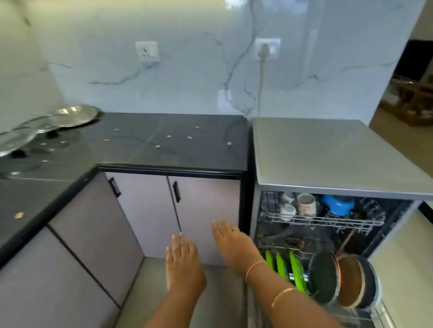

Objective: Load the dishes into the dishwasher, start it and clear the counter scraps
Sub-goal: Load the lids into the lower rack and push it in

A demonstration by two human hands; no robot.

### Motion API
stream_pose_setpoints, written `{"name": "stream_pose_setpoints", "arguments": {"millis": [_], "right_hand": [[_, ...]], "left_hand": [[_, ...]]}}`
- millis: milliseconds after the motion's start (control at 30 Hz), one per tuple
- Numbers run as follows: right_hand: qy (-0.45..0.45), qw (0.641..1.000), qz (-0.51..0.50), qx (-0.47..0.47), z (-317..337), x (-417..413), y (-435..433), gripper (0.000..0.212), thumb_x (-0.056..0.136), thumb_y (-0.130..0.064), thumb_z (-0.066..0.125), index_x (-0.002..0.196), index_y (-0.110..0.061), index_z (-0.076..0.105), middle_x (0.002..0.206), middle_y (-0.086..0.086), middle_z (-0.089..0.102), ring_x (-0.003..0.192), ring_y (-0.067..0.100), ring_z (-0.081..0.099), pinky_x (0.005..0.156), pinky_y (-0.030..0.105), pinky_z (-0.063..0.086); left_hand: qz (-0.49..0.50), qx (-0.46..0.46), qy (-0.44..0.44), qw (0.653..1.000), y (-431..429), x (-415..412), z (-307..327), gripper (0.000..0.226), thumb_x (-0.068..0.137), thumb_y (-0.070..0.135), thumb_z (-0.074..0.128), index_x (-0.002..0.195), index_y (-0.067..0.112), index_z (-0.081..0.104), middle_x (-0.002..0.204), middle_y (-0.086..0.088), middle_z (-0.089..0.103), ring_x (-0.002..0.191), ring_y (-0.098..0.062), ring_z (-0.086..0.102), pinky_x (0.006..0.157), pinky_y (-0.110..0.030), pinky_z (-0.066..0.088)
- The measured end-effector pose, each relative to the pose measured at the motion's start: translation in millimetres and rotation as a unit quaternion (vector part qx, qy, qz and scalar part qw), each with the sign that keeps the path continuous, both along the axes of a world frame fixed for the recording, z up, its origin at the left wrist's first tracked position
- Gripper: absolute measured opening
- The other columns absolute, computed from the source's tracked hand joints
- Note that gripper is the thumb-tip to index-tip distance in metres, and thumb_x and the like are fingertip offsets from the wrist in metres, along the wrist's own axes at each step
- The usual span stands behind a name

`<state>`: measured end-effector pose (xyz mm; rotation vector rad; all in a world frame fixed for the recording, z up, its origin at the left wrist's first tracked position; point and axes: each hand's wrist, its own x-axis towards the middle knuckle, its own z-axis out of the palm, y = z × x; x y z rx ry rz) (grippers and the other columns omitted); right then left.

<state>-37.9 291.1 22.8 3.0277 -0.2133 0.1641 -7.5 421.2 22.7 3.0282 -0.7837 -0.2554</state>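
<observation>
Steel plates (pixel 75 117) lie overlapped at the far left of the counter (pixel 135 158), well apart from the open dishwasher (pixel 310 154). Judged light, stiff and slick, so best taken by the rim, thumb on top. Scraps (pixel 158 146) dot the counter. Left hand (pixel 183 264) and right hand (pixel 234 244) hover palms down, fingers straight, holding nothing, before the cupboard doors (pixel 150 212).

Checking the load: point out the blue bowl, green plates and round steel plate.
blue bowl (pixel 338 205), head view, its side.
green plates (pixel 296 270), head view, rightmost plate's face.
round steel plate (pixel 73 116), head view, its centre.
</observation>
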Motion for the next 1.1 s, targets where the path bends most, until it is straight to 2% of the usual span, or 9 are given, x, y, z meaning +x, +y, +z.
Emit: {"name": "stream_pose_setpoints", "arguments": {"millis": [67, 100, 200, 333, 633, 800, 933, 1100], "right_hand": [[-0.015, 1.000, 0.023, -0.002, 29.6, 17.1, 25.5, 0.056, 0.089, -0.004, 0.039, 0.143, 0.003, 0.025, 0.140, 0.023, 0.035, 0.109, 0.035, 0.054, 0.083, 0.039, 0.052], [-0.022, 0.999, 0.024, 0.003, 44.7, 24.7, 39.7, 0.058, 0.091, -0.004, 0.042, 0.145, 0.002, 0.021, 0.144, 0.022, 0.031, 0.112, 0.034, 0.053, 0.086, 0.037, 0.051], [-0.075, 0.997, 0.020, 0.007, 72.6, 54.4, 75.0, 0.059, 0.091, -0.005, 0.048, 0.144, 0.001, 0.026, 0.144, 0.020, 0.034, 0.110, 0.029, 0.057, 0.085, 0.031, 0.052], [-0.081, 0.995, 0.052, 0.041, 88.0, 104.7, 128.4, 0.059, 0.095, -0.006, 0.041, 0.147, -0.001, 0.013, 0.149, 0.020, 0.021, 0.124, 0.031, 0.045, 0.100, 0.032, 0.045], [-0.080, 0.990, 0.097, 0.063, 89.6, 190.3, 193.7, 0.053, 0.094, -0.004, 0.041, 0.144, -0.003, 0.022, 0.142, 0.018, 0.031, 0.115, 0.027, 0.051, 0.095, 0.028, 0.048], [-0.079, 0.985, 0.124, 0.093, 82.6, 255.0, 208.4, 0.054, 0.093, -0.002, 0.042, 0.144, -0.003, 0.024, 0.140, 0.017, 0.033, 0.112, 0.027, 0.053, 0.088, 0.029, 0.051], [-0.084, 0.977, 0.162, 0.107, 78.7, 331.4, 204.6, 0.055, 0.086, 0.004, 0.050, 0.139, 0.003, 0.036, 0.134, 0.022, 0.042, 0.106, 0.033, 0.058, 0.082, 0.034, 0.054], [-0.088, 0.970, 0.208, 0.085, 93.9, 442.2, 184.4, 0.055, 0.093, 0.002, 0.040, 0.145, 0.000, 0.022, 0.140, 0.019, 0.033, 0.114, 0.032, 0.051, 0.090, 0.036, 0.051]], "left_hand": [[0.005, -0.016, -0.010, 1.000, 22.8, 17.7, 24.9, 0.069, 0.090, 0.009, 0.037, 0.148, 0.002, -0.001, 0.155, -0.020, -0.014, 0.143, -0.034, -0.017, 0.118, -0.044, -0.004], [0.006, -0.027, -0.017, 0.999, 33.9, 28.2, 35.7, 0.070, 0.090, 0.010, 0.038, 0.148, 0.002, -0.002, 0.155, -0.019, -0.014, 0.143, -0.034, -0.017, 0.117, -0.044, -0.005], [0.015, -0.064, -0.048, 0.997, 64.9, 60.2, 63.2, 0.073, 0.091, 0.012, 0.041, 0.148, 0.004, -0.003, 0.155, -0.018, -0.014, 0.143, -0.033, -0.017, 0.118, -0.042, -0.005], [0.023, -0.120, -0.094, 0.988, 112.7, 99.6, 84.7, 0.069, 0.093, 0.013, 0.040, 0.149, 0.007, 0.001, 0.157, -0.016, -0.008, 0.144, -0.030, -0.012, 0.117, -0.039, -0.004], [0.101, -0.168, -0.099, 0.976, 188.7, 168.5, 86.0, 0.064, 0.095, 0.016, 0.040, 0.149, 0.010, 0.005, 0.158, -0.012, -0.002, 0.145, -0.027, -0.009, 0.119, -0.036, 0.001], [0.130, -0.171, -0.095, 0.972, 198.5, 224.3, 77.7, 0.063, 0.096, 0.016, 0.039, 0.149, 0.010, 0.006, 0.158, -0.009, 0.002, 0.146, -0.024, -0.005, 0.120, -0.035, 0.003], [0.158, -0.195, -0.107, 0.962, 194.2, 292.5, 74.4, 0.059, 0.095, 0.016, 0.039, 0.147, 0.008, 0.015, 0.157, -0.009, 0.012, 0.146, -0.024, 0.001, 0.120, -0.033, 0.007], [0.214, -0.219, -0.125, 0.944, 175.6, 397.0, 84.7, 0.055, 0.093, 0.009, 0.035, 0.146, 0.007, 0.020, 0.155, -0.010, 0.017, 0.146, -0.025, 0.007, 0.119, -0.032, 0.010]]}}
